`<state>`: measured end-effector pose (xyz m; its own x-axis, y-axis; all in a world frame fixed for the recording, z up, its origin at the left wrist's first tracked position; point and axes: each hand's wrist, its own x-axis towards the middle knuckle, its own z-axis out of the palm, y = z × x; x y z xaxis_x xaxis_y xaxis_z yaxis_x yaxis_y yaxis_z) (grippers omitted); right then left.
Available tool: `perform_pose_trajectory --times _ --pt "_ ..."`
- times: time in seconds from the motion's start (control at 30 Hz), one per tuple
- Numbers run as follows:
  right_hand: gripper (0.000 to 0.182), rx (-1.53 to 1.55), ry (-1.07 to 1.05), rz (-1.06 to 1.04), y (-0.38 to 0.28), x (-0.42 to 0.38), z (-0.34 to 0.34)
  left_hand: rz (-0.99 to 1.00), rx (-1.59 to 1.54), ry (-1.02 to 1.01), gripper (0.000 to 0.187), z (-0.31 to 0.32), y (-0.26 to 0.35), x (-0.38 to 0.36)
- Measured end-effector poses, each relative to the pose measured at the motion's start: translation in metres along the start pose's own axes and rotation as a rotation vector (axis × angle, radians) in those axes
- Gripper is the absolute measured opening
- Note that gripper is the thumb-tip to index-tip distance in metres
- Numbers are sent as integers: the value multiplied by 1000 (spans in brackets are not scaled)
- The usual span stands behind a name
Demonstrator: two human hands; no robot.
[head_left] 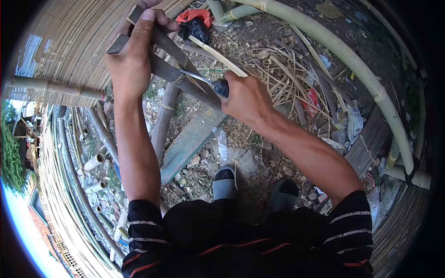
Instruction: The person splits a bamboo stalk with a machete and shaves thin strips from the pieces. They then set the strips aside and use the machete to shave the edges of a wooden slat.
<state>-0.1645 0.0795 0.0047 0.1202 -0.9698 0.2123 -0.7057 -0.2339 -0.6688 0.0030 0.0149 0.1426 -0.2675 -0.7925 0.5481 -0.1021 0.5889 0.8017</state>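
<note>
My left hand [132,55], upper left, is closed around two dark split bamboo pieces [194,88], thumb pressed on top. The pieces slant down to the right and come close together at their lower ends. My right hand [248,99] is closed round the black handle of a tool with a thin metal blade [197,76]. The blade's tip points left and overlaps the bamboo pieces near a joint. A pale bamboo strip [220,56] reaches to the knuckles of my right hand in this view.
Bamboo shavings and strips [282,69] litter the ground. A weathered plank [190,141] lies below the hands. A long green bamboo pole [343,51] curves along the right. A red bag [192,17] lies at the top, a slatted bamboo screen [69,51] stands left, and cut bamboo tubes [95,162] lie lower left.
</note>
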Motion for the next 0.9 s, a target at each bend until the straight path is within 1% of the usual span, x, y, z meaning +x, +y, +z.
perform_pose_trajectory --times 0.07,0.1,0.13,0.17,0.2,0.27,0.3,0.33,0.4,0.43,0.47,0.5,0.57,0.6,0.67,0.73,0.77,0.8,0.83,0.87,0.9 --pt "22 -61 77 -46 1 2 8 -12 46 -11 46 2 -1 -1" --pt "22 -54 71 -45 3 4 11 5 -29 111 43 15 6 -4" --pt "24 -106 114 -77 5 8 14 28 -101 235 39 21 11 -5" --pt "28 -159 156 -107 8 12 16 24 -40 98 45 6 13 -5" --pt "28 -156 149 -101 17 15 13 14 -41 97 45 6 13 -7" --pt "11 -354 182 -361 29 25 -2 70 -53 49 45 4 13 -5" --pt "11 -244 78 -264 22 21 -8 60 -68 47 45 6 12 -7" --pt "11 -261 74 -257 20 14 -7 84 -92 3 47 7 11 -6" --pt "19 244 -118 39 18 -4 5 125 -120 -85 51 1 8 -7" --pt "18 303 -123 77 33 -17 27 -2 -24 -47 48 -6 6 -7" --pt "19 199 -230 160 54 -27 47 3 8 -89 50 -19 2 -7" --pt "19 94 -336 251 76 -41 67 0 17 -57 52 -22 0 -10" --pt "22 -106 -547 496 124 -69 101 -3 46 -7 55 -35 -4 -14" --pt "23 -83 -517 532 140 -87 113 -9 -19 -24 56 -42 -3 -17" --pt "24 -78 -504 556 161 -112 128 -5 -9 144 50 -55 -4 -28" --pt "35 -71 -407 313 179 -134 133 -32 -47 276 52 -102 1 -49" --pt "59 -170 -564 368 193 -137 138 -42 -41 367 52 -131 10 -65" --pt "59 -184 -565 367 187 -134 129 -48 -28 463 52 -164 20 -84" --pt "71 -169 -337 244 166 -131 115 -49 -138 414 44 -203 27 -102" --pt "82 -147 -117 114 147 -124 104 -52 -241 371 36 -228 30 -115" --pt "94 -109 -39 20 135 -113 96 -56 -240 390 36 -228 28 -118"
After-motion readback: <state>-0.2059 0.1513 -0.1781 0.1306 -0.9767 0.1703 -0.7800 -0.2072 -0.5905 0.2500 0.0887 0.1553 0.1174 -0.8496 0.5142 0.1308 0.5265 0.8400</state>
